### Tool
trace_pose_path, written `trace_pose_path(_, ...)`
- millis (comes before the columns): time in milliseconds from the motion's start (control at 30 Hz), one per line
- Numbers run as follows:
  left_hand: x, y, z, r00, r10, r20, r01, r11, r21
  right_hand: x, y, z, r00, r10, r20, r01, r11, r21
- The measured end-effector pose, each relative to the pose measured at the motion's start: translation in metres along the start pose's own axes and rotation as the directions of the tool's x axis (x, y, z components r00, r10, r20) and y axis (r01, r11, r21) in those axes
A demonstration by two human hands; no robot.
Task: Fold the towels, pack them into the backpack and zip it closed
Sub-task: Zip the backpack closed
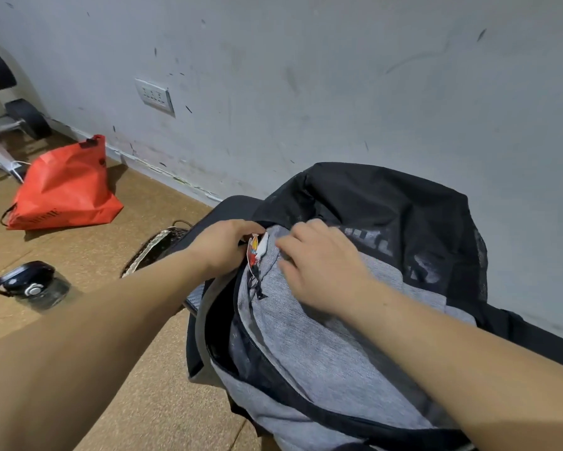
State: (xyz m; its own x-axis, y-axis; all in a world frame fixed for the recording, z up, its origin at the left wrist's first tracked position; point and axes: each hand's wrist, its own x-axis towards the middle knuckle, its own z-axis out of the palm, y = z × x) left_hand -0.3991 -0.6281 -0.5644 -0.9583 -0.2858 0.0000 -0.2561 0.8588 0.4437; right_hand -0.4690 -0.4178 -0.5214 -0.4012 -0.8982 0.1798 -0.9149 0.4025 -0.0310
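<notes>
Well, from my end the backpack (364, 222) lies on the floor with its top against the wall, grey and black, its mouth gaping toward the camera. The zip (241, 323) runs down the near left side and its 2 edges stand apart, with dark mesh lining showing between them, so the closing is not yet done.

I see no loose towel anywhere on the floor. Grey cloth (322, 349) fills the middle of the bag, but I cannot tell whether that is a packed towel or the bag's own panel. My judgement is that folding and packing are finished or nearly so, and that 1 step is left: drawing the zip shut.

The left hand (223, 245) is curled tight on the bag's edge at the far end of the zip, just beside a small coloured charm (255, 252). Its fingertips are hidden, so I cannot tell whether it has the zip pull itself. The right hand (322, 265) rests on the grey cloth with its fingers loosely bent, pressing the cloth down and, as far as I can see, gripping nothing.

Further out, a red bag (65, 187) sits by the wall, well apart from the backpack. A dark bottle (32, 286) lies on the floor to the left. A wall socket (154, 96) is above them.
</notes>
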Motion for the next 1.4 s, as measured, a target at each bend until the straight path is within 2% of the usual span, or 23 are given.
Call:
trace_pose_path(67,0.002,-0.007,0.002,0.998,-0.038,-0.047,0.036,0.999,-0.034,0.009,-0.005,0.006,0.993,-0.057,0.103,0.045,0.992,0.117)
trace_pose_path(100,0.002,-0.009,0.003,0.997,-0.054,-0.063,0.051,0.998,-0.048,0.015,-0.008,0.01,0.982,-0.044,0.184,0.021,0.992,0.125)
trace_pose_path(200,0.0,-0.009,0.002,0.995,-0.065,-0.071,0.061,0.997,-0.056,0.027,-0.011,0.022,0.957,0.04,0.289,-0.063,0.995,0.072)
trace_pose_path(300,-0.008,-0.009,-0.012,0.999,-0.05,-0.014,0.051,0.998,0.032,0.037,-0.013,0.028,0.924,0.096,0.37,-0.108,0.994,0.012)
trace_pose_path(400,-0.031,-0.004,-0.033,0.991,-0.041,0.125,0.016,0.981,0.192,0.043,-0.019,0.028,0.884,0.13,0.449,-0.125,0.991,-0.04)
trace_pose_path(500,-0.063,0.015,-0.049,0.922,-0.092,0.376,-0.043,0.941,0.336,0.045,-0.022,0.031,0.875,0.146,0.462,-0.124,0.989,-0.077)
trace_pose_path(567,-0.084,0.028,-0.055,0.856,-0.111,0.504,-0.051,0.953,0.297,0.045,-0.024,0.033,0.874,0.153,0.461,-0.118,0.988,-0.103)
trace_pose_path(633,-0.099,0.034,-0.057,0.832,-0.129,0.539,-0.02,0.965,0.262,0.044,-0.028,0.032,0.869,0.152,0.47,-0.112,0.987,-0.112)
trace_pose_path(733,-0.115,0.032,-0.047,0.881,-0.131,0.455,-0.006,0.958,0.287,0.041,-0.027,0.027,0.881,0.136,0.454,-0.151,0.989,-0.004)
trace_pose_path(800,-0.128,0.029,-0.034,0.909,-0.117,0.399,0.003,0.961,0.275,0.03,-0.03,0.017,0.929,0.096,0.358,-0.151,0.98,0.128)
trace_pose_path(867,-0.138,0.023,-0.021,0.937,-0.086,0.338,0.007,0.973,0.229,0.007,-0.043,0.01,0.972,-0.038,0.233,-0.007,0.982,0.191)
trace_pose_path(933,-0.144,0.018,-0.013,0.961,-0.055,0.271,0.002,0.981,0.193,-0.022,-0.063,0.01,0.959,-0.191,0.207,0.151,0.969,0.196)
trace_pose_path(1000,-0.148,0.016,-0.01,0.974,-0.031,0.224,-0.002,0.989,0.148,-0.045,-0.077,0.014,0.929,-0.227,0.292,0.156,0.956,0.247)
trace_pose_path(1067,-0.153,0.016,-0.009,0.982,-0.016,0.188,-0.008,0.992,0.127,-0.052,-0.082,0.014,0.897,-0.144,0.418,0.023,0.959,0.282)
trace_pose_path(1133,-0.158,0.016,-0.009,0.989,-0.008,0.147,-0.014,0.989,0.145,-0.048,-0.084,0.013,0.855,-0.106,0.507,-0.037,0.964,0.264)
trace_pose_path(1267,-0.167,0.022,-0.012,0.99,-0.072,0.121,0.04,0.969,0.245,-0.035,-0.091,0.013,0.795,-0.078,0.602,-0.135,0.944,0.3)
trace_pose_path(1400,-0.181,0.046,-0.02,0.977,-0.124,0.174,0.063,0.945,0.322,-0.031,-0.088,0.014,0.741,-0.057,0.67,-0.205,0.929,0.306)
